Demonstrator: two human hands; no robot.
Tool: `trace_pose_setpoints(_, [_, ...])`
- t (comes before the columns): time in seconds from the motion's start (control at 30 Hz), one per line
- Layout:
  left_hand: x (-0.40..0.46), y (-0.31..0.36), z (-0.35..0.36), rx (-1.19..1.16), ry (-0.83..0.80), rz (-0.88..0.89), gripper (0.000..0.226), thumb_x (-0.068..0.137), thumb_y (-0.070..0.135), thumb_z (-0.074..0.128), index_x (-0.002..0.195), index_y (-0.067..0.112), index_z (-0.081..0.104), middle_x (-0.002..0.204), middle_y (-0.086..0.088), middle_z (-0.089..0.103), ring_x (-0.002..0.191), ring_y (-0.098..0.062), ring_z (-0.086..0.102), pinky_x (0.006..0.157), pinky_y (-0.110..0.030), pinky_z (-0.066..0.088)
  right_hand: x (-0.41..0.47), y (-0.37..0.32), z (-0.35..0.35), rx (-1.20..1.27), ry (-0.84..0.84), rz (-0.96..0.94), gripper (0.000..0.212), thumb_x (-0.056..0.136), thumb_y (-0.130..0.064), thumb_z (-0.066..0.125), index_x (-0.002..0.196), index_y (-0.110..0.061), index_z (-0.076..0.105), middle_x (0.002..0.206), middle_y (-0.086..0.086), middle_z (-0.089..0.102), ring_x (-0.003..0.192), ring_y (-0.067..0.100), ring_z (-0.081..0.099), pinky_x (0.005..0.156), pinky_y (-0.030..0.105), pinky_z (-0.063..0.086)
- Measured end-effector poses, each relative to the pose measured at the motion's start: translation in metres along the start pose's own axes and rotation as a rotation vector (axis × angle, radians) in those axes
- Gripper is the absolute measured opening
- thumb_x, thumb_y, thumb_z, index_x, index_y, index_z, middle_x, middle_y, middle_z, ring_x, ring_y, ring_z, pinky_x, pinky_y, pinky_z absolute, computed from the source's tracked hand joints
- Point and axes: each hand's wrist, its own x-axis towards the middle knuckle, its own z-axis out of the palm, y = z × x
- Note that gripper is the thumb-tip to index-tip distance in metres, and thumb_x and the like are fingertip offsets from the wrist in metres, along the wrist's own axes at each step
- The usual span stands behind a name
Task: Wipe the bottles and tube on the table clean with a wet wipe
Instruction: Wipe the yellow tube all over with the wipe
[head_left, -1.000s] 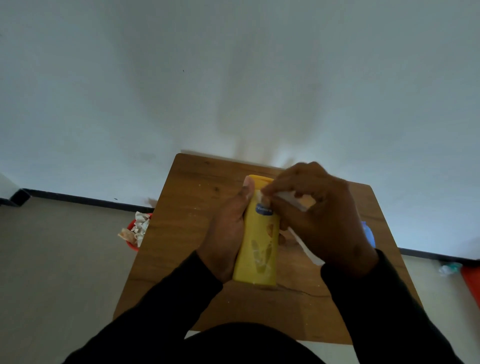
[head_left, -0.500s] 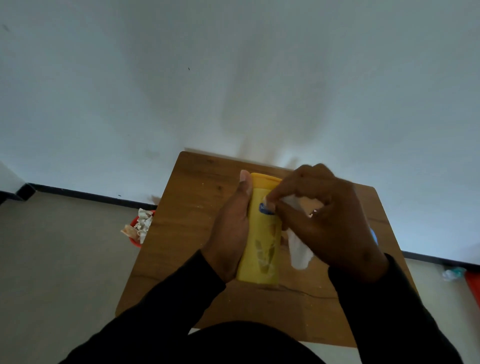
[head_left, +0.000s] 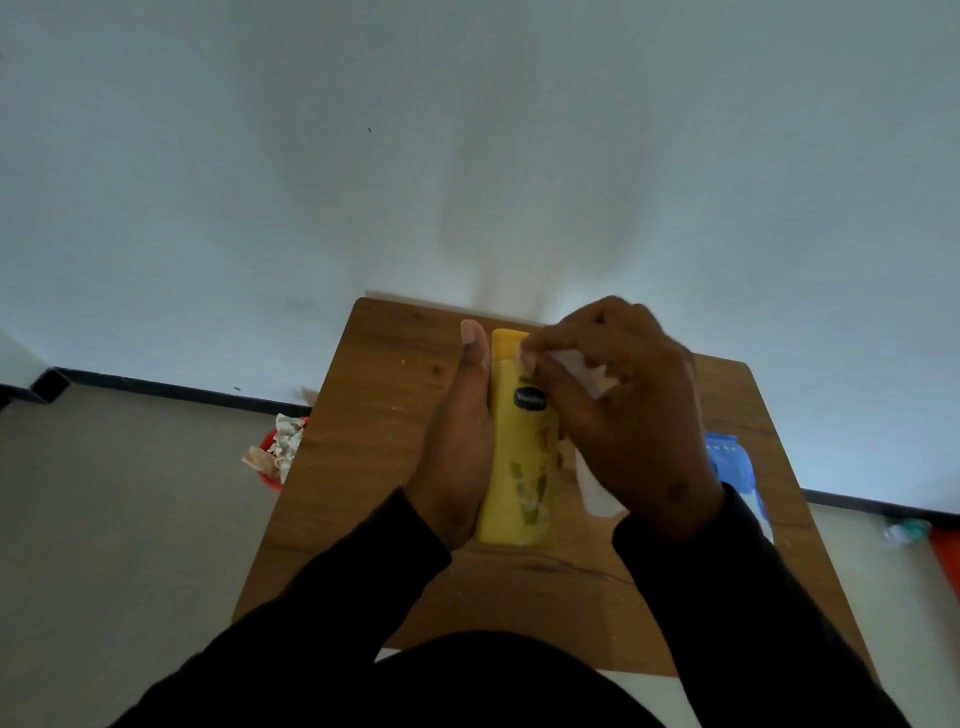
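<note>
A yellow bottle (head_left: 514, 467) with a dark oval label lies lengthwise over the small wooden table (head_left: 363, 447), cap end pointing away from me. My left hand (head_left: 460, 436) grips its left side, thumb stretched along the edge. My right hand (head_left: 618, 410) pinches a white wet wipe (head_left: 597, 488) and presses it against the bottle's far right corner, near the cap. The rest of the wipe hangs under my right palm. No other bottle or tube is in sight.
A blue wipes packet (head_left: 735, 467) lies at the table's right edge, partly behind my right wrist. On the floor to the left stands a red bin (head_left: 275, 457) with crumpled white wipes. A white wall rises just past the table's far edge.
My right hand has slid the wipe up the bottle, from the label area to the cap end. The left hand keeps its grip on the bottle.
</note>
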Motion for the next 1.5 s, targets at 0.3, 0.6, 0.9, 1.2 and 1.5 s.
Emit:
trace_pose_setpoints(0.3, [0.003, 0.007, -0.001, -0.051, 0.019, -0.011, 0.085, 0.087, 0.075, 0.029, 0.121, 0.006, 0.066, 0.122, -0.025, 0.063, 0.115, -0.041, 0.06, 0.098, -0.051, 0.049, -0.005, 0.0, -0.005, 0.072, -0.074, -0.046, 0.012, 0.083, -0.012, 0.079, 0.09, -0.021, 0.08, 0.091, -0.007, 0.068, 0.09, 0.018, 0.062, 0.076, 0.034, 0.05])
trace_pose_setpoints(0.6, [0.002, 0.015, -0.004, -0.037, 0.047, 0.02, 0.067, 0.099, 0.059, 0.031, 0.108, 0.007, 0.073, 0.106, -0.02, 0.071, 0.099, -0.032, 0.067, 0.093, -0.045, 0.053, -0.015, -0.005, -0.007, 0.06, -0.086, -0.119, 0.01, 0.085, -0.01, 0.077, 0.093, -0.016, 0.078, 0.094, -0.002, 0.069, 0.092, 0.02, 0.063, 0.079, 0.036, 0.052])
trace_pose_setpoints(0.9, [0.001, 0.015, -0.007, -0.025, 0.095, 0.051, 0.069, 0.098, 0.059, 0.035, 0.124, 0.001, 0.064, 0.116, -0.031, 0.06, 0.097, -0.035, 0.061, 0.092, -0.048, 0.051, -0.014, -0.005, -0.01, 0.058, -0.173, -0.119, 0.007, 0.084, -0.017, 0.076, 0.09, -0.02, 0.079, 0.091, -0.007, 0.072, 0.092, 0.011, 0.061, 0.081, 0.033, 0.051])
trace_pose_setpoints(1.2, [0.003, 0.012, -0.008, -0.027, 0.109, 0.07, 0.069, 0.098, 0.06, 0.034, 0.127, 0.005, 0.063, 0.128, -0.027, 0.06, 0.122, -0.043, 0.055, 0.108, -0.055, 0.041, -0.012, -0.01, -0.004, 0.041, -0.124, -0.111, 0.007, 0.082, -0.017, 0.079, 0.088, -0.021, 0.08, 0.088, -0.007, 0.073, 0.087, 0.014, 0.062, 0.078, 0.035, 0.051])
trace_pose_setpoints(1.5, [0.005, 0.014, -0.006, -0.067, 0.05, 0.013, 0.065, 0.101, 0.056, 0.03, 0.117, 0.004, 0.068, 0.109, -0.019, 0.069, 0.099, -0.027, 0.068, 0.085, -0.037, 0.057, -0.005, -0.016, 0.002, 0.04, -0.1, -0.026, 0.009, 0.08, -0.028, 0.08, 0.088, -0.024, 0.077, 0.082, -0.024, 0.063, 0.078, 0.005, 0.057, 0.072, 0.023, 0.046])
